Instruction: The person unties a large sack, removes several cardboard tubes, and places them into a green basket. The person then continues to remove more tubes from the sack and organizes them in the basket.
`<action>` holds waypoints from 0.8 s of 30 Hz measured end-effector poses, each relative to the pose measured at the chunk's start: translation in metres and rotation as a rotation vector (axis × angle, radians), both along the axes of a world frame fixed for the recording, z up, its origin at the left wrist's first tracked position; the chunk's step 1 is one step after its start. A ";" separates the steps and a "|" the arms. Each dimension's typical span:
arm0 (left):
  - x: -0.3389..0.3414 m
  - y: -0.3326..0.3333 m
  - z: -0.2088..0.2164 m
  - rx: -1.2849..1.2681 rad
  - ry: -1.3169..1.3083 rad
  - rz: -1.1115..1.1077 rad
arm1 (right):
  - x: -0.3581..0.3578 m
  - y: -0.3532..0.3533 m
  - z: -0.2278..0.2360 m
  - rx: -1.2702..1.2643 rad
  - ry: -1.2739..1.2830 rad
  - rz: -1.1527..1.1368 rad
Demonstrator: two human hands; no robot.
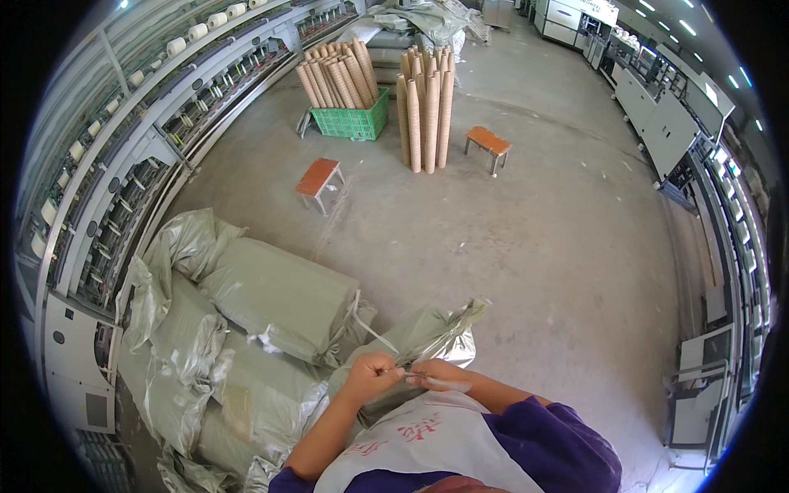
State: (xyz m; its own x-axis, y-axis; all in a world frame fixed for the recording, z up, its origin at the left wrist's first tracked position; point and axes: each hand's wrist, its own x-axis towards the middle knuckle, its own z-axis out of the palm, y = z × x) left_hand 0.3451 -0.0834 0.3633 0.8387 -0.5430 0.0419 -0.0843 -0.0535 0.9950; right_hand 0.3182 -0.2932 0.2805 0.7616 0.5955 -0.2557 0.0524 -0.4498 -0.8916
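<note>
both hands meet at the mouth of a green woven sack (411, 341): the left hand (371, 374) is closed, pinching a thin white string (376, 333), and the right hand (436, 375) is closed on the sack's edge. more stacked sacks (263, 300) lie left of it.

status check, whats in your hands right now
Left hand and right hand both pinching the tie string at the mouth of a green woven sack. More sacks stacked left. Nothing blocking.
</note>
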 end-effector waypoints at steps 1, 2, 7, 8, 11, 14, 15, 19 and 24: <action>-0.001 0.002 0.003 0.078 -0.045 -0.018 | 0.000 0.000 0.019 0.030 -0.009 0.020; 0.000 0.003 0.006 0.139 -0.079 -0.036 | 0.000 0.000 0.039 0.057 0.008 0.014; 0.007 -0.005 0.012 0.043 -0.078 -0.223 | -0.008 0.007 0.148 0.125 -0.035 0.059; 0.007 -0.007 0.012 -0.046 -0.066 -0.274 | -0.009 0.008 0.167 0.089 -0.012 0.097; 0.005 -0.005 0.021 -0.319 -0.045 -0.087 | -0.011 -0.009 0.205 0.554 0.029 0.166; 0.007 0.021 0.049 -0.562 -0.048 0.207 | 0.000 -0.018 0.200 0.677 0.086 0.057; 0.016 0.043 0.066 -0.715 -0.021 0.180 | 0.009 -0.020 0.187 0.658 0.247 -0.005; 0.038 0.151 0.153 -0.671 -0.506 1.068 | 0.052 -0.042 0.107 -0.079 -0.073 -0.465; 0.022 0.287 0.255 0.239 -1.316 2.066 | 0.050 -0.046 -0.010 -0.277 -0.396 -0.327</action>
State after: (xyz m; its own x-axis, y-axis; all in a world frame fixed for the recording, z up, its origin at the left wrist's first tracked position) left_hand 0.3668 0.2034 0.6180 -0.3095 0.4754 0.8235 -0.0929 -0.8770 0.4714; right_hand 0.3683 -0.3393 0.2705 0.9639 0.2647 -0.0270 0.1767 -0.7124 -0.6792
